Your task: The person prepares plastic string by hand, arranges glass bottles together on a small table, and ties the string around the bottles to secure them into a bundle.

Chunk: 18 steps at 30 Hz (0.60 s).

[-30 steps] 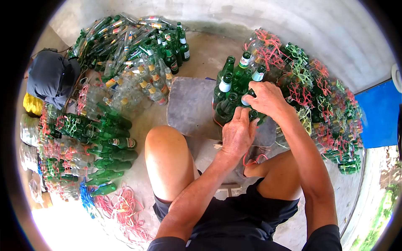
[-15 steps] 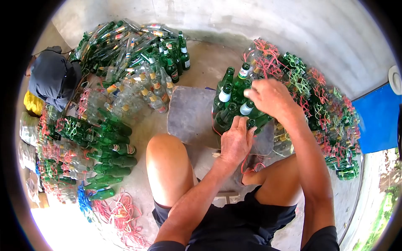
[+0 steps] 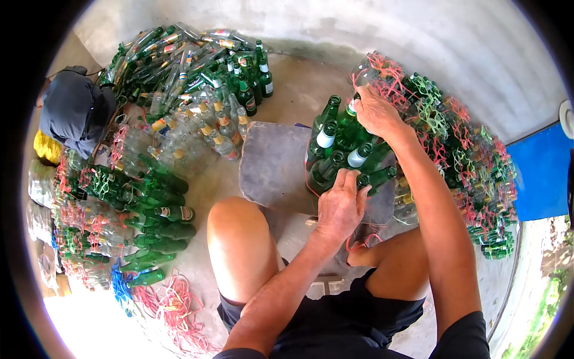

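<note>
A bundle of green glass bottles stands upright on a grey slab, with a thin red string around its lower left side. At the bundle's near side, my left hand has its fingers curled against the neck of a green bottle. Over the far right side, my right hand is closed beside the top of a white-labelled bottle. What those fingers pinch is hidden. Another bottle leans outward at the right of the bundle.
The grey slab lies between my knees. Tied bottle bundles line the wall at right, and more bundles stand at left. Loose bottles are heaped at the back left. Red string lies tangled on the floor.
My right hand has moved up and away from me, from the middle of the bundle to its far side. My left hand stays at the near bottle neck.
</note>
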{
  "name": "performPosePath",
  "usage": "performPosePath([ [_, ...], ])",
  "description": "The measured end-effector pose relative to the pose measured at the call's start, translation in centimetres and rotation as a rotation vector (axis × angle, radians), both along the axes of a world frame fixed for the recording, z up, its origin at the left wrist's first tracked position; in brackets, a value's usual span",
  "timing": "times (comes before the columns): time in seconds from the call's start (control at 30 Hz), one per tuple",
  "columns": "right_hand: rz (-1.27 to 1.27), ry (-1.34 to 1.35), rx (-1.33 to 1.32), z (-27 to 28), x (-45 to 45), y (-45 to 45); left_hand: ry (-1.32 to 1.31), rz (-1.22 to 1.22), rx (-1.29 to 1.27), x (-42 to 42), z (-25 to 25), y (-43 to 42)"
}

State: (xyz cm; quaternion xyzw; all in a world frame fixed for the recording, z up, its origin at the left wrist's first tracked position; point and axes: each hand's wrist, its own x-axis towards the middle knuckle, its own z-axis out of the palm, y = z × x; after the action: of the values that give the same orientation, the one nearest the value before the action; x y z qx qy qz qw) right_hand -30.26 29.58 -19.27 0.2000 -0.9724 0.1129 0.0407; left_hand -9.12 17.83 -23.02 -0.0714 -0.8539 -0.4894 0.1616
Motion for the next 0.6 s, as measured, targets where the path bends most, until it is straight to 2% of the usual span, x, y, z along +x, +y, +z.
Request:
performPosePath([
  [0.43,-0.071,-0.078,-0.026,0.2,0.1,0.1,0.003,0.009,-0.003,-0.1,-0.1,0.2],
  [0.6,-0.024,-0.020,-0.106,-0.2,0.6,0.8,0.005,0.003,-0.013,-0.2,0.0,0.3],
])
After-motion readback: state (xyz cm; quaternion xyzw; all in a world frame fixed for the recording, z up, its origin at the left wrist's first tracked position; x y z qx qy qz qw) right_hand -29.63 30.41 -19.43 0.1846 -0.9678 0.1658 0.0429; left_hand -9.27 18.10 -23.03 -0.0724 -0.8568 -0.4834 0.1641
